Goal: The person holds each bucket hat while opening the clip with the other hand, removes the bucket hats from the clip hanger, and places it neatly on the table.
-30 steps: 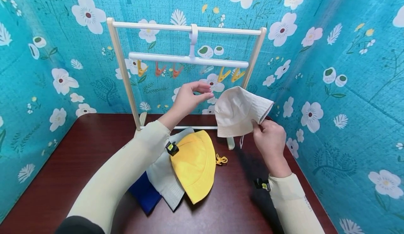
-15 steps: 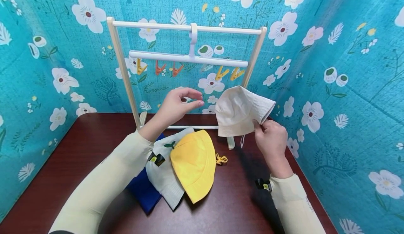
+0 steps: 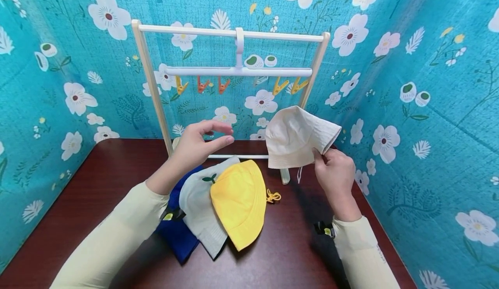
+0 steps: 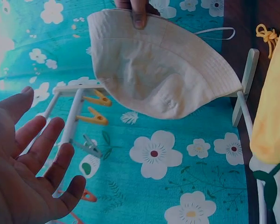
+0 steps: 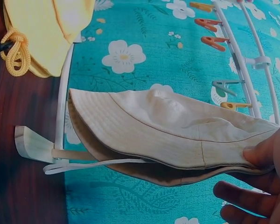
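My right hand (image 3: 336,172) pinches the brim of a cream bucket hat (image 3: 292,137), held up in front of the rack's right side. The right wrist view shows the thumb on top of the brim (image 5: 144,135) and a white cord dangling under it. Over the hats on the table, my left hand (image 3: 200,144) hovers with relaxed, spread fingers and holds nothing. Below it lie a yellow bucket hat (image 3: 239,206), a pale grey hat (image 3: 200,202) with a green sprout, and a dark blue hat (image 3: 177,239), overlapping one another.
A wooden rack (image 3: 146,76) stands at the back of the dark red table (image 3: 113,172). From its top bar hangs a white hanger (image 3: 238,71) with several clips, among them a yellow clip (image 3: 280,85) and an orange clip (image 3: 223,84). Blue floral cloth (image 3: 409,107) surrounds the table.
My left hand has moved down and to the left, away from the hanger and cream hat. The hanger has swung slightly right. My right hand stays nearly still with the cream hat.
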A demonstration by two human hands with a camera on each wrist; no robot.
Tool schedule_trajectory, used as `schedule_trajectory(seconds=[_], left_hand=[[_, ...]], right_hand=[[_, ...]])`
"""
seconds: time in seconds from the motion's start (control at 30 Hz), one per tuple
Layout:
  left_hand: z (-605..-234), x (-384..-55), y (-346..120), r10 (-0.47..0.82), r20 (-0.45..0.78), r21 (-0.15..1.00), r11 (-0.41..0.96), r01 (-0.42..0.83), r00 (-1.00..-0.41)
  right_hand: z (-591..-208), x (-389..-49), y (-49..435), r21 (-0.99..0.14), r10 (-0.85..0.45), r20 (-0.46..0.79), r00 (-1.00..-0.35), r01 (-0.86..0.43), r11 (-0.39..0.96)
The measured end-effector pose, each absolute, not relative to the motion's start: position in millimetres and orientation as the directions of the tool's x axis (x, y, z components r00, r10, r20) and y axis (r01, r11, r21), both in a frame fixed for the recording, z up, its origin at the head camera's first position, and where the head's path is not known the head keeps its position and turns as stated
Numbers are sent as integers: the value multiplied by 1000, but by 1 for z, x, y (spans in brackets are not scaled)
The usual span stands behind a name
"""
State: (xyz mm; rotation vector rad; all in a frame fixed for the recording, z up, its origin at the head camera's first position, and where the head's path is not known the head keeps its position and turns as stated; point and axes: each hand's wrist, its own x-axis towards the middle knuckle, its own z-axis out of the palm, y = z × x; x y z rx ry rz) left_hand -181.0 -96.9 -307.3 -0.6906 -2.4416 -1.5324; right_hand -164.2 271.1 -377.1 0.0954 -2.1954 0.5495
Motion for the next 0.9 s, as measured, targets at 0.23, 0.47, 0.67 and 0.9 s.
schedule_trajectory(seconds=[0.23,0.47,0.67,0.9], left_hand=[[-312,-164,-115,271,403,799,362,481,-874],[-324,-153,-124,281,438,762,388,518,-854],[-333,-144,-131,269,485,709,436,554,-832],[-349,-131,-142,273,531,672,441,595,-802]], right_hand=[[-378,-164,271,-394,154,755,-637,-253,884],[-379,-165,274,-400,161,755,-635,-252,881],[-380,-164,278,-389,156,771,-618,-262,883],[-381,-161,281,-383,156,774,-614,-259,887]])
